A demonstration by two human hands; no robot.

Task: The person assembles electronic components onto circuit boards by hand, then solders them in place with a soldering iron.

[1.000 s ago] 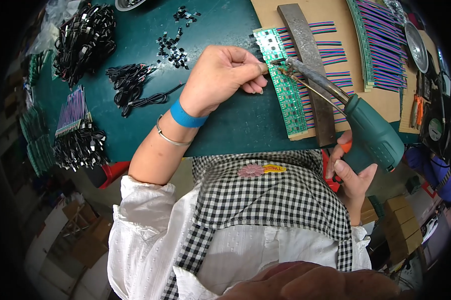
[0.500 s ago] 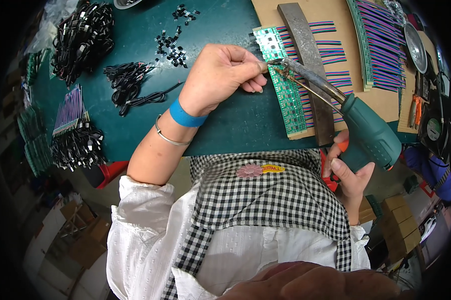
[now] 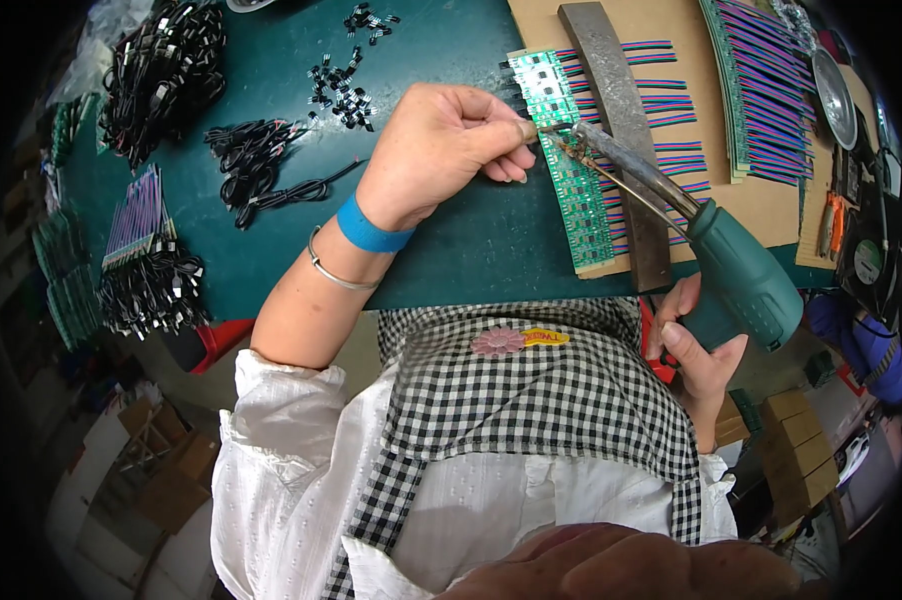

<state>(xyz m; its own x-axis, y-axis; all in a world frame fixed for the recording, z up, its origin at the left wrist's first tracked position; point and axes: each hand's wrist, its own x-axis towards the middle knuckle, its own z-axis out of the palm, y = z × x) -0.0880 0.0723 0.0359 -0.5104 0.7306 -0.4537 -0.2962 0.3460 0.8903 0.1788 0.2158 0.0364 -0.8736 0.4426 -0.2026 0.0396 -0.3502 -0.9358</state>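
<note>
My right hand (image 3: 695, 352) is wrapped around the handle of a green soldering gun (image 3: 743, 270), whose metal barrel slants up and left. Its tip is over the left edge of a green circuit board panel (image 3: 579, 200). Closed in a pinch, my left hand (image 3: 451, 145) meets the tip at that edge; what its fingertips hold is hidden. Small black parts stick out from the panel's upper left edge. Across the striped wires (image 3: 661, 104) on the panel's right lies a grey metal bar (image 3: 626, 130).
Small black pinned components (image 3: 341, 92) lie scattered on the green table. Bundles of black cables (image 3: 261, 170) sit to the left. More wired boards (image 3: 736, 90) rest on the cardboard at right, near a metal dish (image 3: 833, 98) and orange-handled pliers (image 3: 829, 225).
The soldering gun has shifted slightly, its tip a little down and right. Its orange trigger, visible before, is now covered by my right fingers. My left hand stays nearly still.
</note>
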